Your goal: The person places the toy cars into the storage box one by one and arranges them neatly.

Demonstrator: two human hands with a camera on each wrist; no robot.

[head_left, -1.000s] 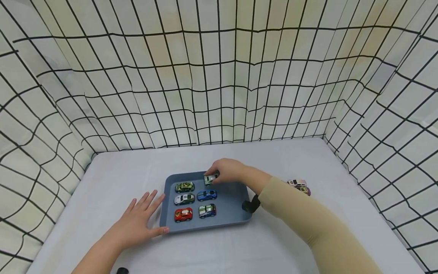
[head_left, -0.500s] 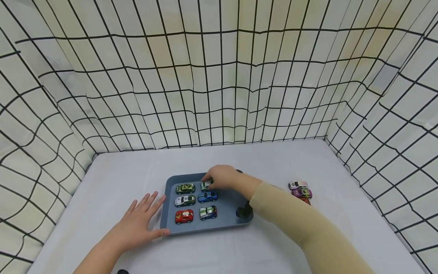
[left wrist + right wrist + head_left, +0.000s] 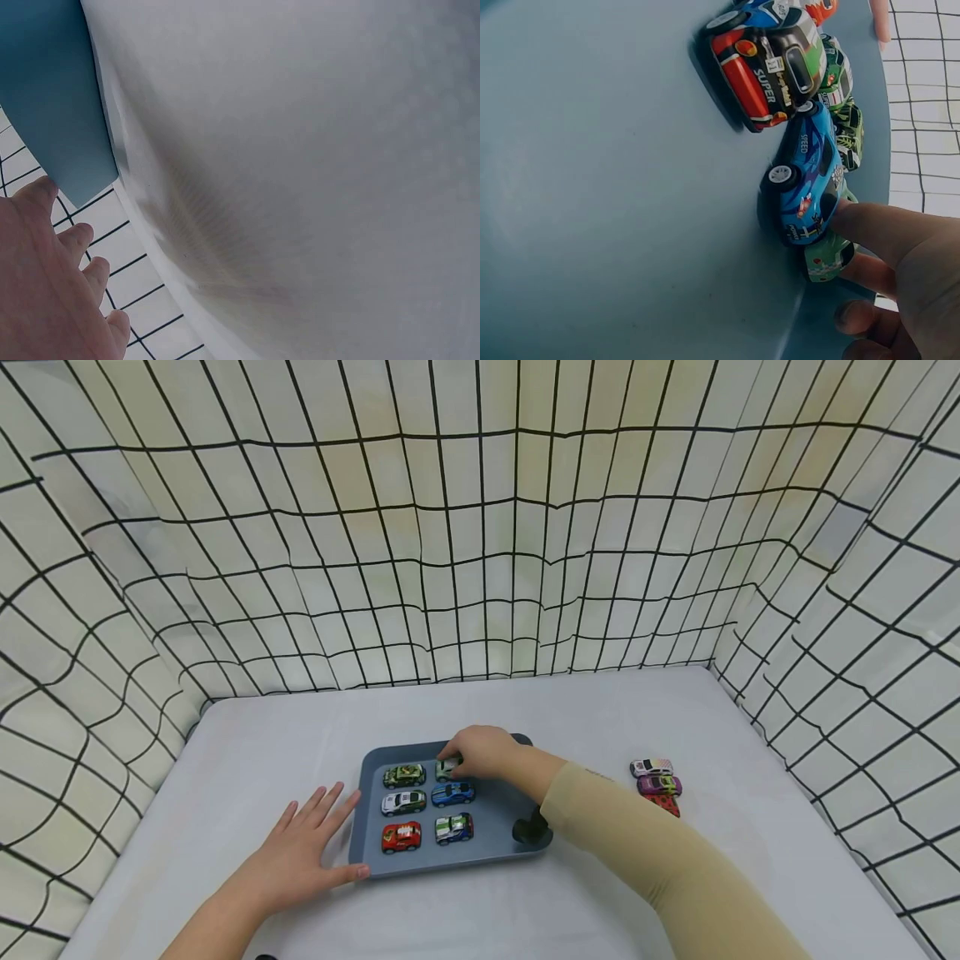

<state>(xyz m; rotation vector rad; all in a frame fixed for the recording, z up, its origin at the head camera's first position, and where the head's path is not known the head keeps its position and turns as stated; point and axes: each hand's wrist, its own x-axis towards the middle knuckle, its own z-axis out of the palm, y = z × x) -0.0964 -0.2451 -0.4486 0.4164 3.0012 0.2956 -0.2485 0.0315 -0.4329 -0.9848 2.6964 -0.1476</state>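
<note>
My right hand pinches a pale green toy car between thumb and fingers, low in the blue-grey tray along its back side. The hand covers much of that car in the head view. Left of it stands a camouflage toy car, and just in front a blue toy car. A white-and-green toy car, a red one and a multicoloured one share the tray. My left hand lies with fingers spread at the tray's left side, thumb at the near left corner.
On the white table, right of the tray, sit a white toy car, a purple one and a red one, close together. A white sheet with a black grid rises behind and at both sides.
My right hand has moved left and slightly toward me with the green car, bringing it beside the camouflage car. The sleeve uncovers more of the cars at right. My left hand keeps its place.
</note>
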